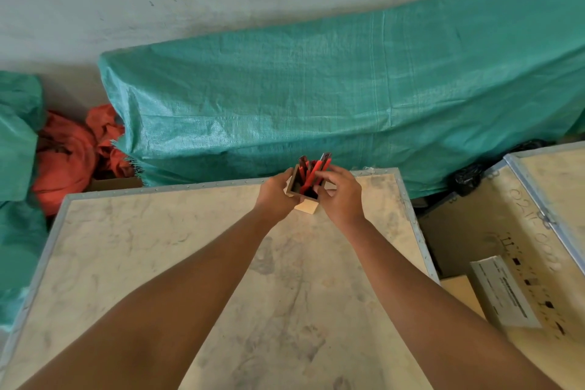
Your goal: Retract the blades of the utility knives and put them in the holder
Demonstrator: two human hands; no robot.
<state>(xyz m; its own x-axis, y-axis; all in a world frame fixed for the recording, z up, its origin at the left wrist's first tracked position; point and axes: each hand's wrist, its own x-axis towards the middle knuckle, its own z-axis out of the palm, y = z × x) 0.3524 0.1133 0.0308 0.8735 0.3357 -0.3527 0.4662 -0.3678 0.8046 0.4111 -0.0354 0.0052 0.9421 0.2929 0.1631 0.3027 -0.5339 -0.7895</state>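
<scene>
Plywood crate top [221, 279] carries a small square wooden holder [306, 199] near its far edge. Red utility knives [311, 172] stand upright inside it, leaning together, ends above the rim; blade state cannot be told. Left hand [276, 196] is curled around the holder's left wall, apparently to steady it. Right hand [340, 196] is partly closed, fingertips [323, 175] on 1 knife at the rim, judged to be seating it. No knives lie loose on the crate, so the task appears nearly complete.
</scene>
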